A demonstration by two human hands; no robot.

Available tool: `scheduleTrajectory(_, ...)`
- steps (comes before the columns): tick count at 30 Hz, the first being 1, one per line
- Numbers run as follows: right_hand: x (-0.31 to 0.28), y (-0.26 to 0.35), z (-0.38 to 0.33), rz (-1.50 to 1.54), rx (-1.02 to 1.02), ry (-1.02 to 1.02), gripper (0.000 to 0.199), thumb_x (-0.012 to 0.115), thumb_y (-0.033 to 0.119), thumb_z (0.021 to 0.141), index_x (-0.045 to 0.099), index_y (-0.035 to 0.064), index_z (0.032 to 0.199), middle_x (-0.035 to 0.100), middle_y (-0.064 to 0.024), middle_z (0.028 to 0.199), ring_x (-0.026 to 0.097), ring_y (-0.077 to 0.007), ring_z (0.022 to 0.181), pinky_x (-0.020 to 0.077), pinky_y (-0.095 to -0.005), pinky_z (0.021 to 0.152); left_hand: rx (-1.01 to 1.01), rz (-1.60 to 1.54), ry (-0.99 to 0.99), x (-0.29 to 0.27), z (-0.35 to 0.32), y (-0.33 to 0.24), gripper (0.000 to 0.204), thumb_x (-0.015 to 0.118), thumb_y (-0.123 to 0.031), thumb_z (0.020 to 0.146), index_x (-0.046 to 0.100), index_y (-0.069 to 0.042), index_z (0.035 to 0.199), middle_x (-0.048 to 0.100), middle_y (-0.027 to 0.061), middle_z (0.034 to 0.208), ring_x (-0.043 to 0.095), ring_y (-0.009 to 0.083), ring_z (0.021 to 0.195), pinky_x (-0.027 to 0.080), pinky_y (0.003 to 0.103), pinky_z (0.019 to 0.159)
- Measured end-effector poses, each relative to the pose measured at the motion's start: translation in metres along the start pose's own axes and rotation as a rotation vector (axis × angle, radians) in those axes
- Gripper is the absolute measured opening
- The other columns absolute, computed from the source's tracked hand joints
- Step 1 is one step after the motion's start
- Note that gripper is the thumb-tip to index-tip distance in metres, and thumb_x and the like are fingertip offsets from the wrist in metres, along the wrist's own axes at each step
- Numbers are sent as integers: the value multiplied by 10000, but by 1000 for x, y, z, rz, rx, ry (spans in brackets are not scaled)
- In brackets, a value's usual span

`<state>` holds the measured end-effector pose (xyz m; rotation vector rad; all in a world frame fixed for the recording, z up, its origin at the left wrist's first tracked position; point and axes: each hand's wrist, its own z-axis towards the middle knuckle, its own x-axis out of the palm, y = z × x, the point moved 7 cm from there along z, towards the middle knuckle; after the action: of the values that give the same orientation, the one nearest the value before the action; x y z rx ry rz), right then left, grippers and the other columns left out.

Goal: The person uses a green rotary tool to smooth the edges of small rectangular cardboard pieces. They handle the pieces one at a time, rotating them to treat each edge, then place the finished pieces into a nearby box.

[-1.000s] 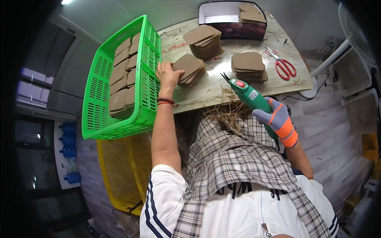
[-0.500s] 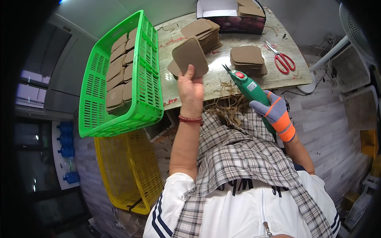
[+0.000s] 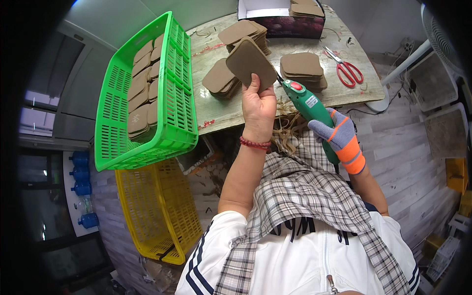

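My bare left hand (image 3: 259, 104) is closed on a flat brown pad (image 3: 250, 64) with rounded corners, thumb on its face. The pad's right edge is at the tip of the green electric cutter (image 3: 309, 104); I cannot tell whether they touch. My gloved right hand (image 3: 339, 132), in grey and orange, is wrapped round the cutter's body, which points up and to the left. Three piles of like pads lie on the table: a left pile (image 3: 220, 77), a far pile (image 3: 242, 32) and a right pile (image 3: 302, 66). Brown trimmed strips (image 3: 287, 132) hang in my lap below the cutter.
A green crate (image 3: 182, 115) full of stacked pads stands at the left, above a yellow crate (image 3: 169, 216). Red-handled scissors (image 3: 349, 73) lie at the right of the table (image 3: 211, 110). A printed box (image 3: 282, 27) with pads stands at the back. A fan (image 3: 437, 32) is at the right.
My left hand has moved right with the pad, bringing it up to the cutter's tip. The left pile is now more exposed. My right hand and the cutter have hardly moved.
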<state>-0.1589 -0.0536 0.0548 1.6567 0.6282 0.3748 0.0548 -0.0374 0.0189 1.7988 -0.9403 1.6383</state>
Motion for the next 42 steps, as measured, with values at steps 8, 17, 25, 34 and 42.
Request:
scheduleTrajectory(8, -9, -1, 3, -22, -25, -24, 313, 720, 205, 801, 588, -16, 979, 594, -11, 675, 523, -57, 542, 429, -205, 510, -11, 177, 29, -12, -16, 13, 373, 564, 49, 862, 483, -42, 1214, 550, 113, 1213, 536, 257, 1132, 453, 405, 1002)
scheduleTrajectory(17, -23, 14, 4, -23, -78, -100, 416, 771, 270, 759, 600, -39, 980, 595, -17, 655, 513, -45, 536, 412, -211, 483, -101, 397, 113, -26, -36, 18, 335, 560, 48, 869, 523, -62, 1183, 586, 95, 1177, 566, 227, 1094, 471, 390, 961)
scheduleTrajectory(25, -27, 15, -2, -135, -44, 33, 415, 775, 256, 748, 605, -40, 984, 605, -18, 688, 528, -44, 569, 433, -202, 521, -39, 780, 238, -13, -24, -41, 283, 583, 99, 817, 597, -13, 1076, 662, 85, 1024, 638, 162, 917, 524, 294, 823)
scheduleTrajectory(34, -6, 13, -7, -76, -3, 129, 436, 791, 254, 728, 616, -29, 1010, 614, -20, 708, 541, -43, 582, 440, -197, 516, -223, 1061, 341, 9, -19, -83, 306, 586, 120, 795, 597, 26, 1085, 660, 81, 1022, 636, 133, 890, 519, 257, 791)
scheduleTrajectory(42, 3, 16, 3, -89, -27, 141, 399, 786, 258, 728, 619, -32, 946, 585, -18, 640, 523, -44, 549, 414, -199, 490, -399, 1031, 277, -3, -37, -68, 307, 602, 130, 777, 599, 35, 1069, 655, 78, 1013, 637, 121, 855, 528, 246, 756)
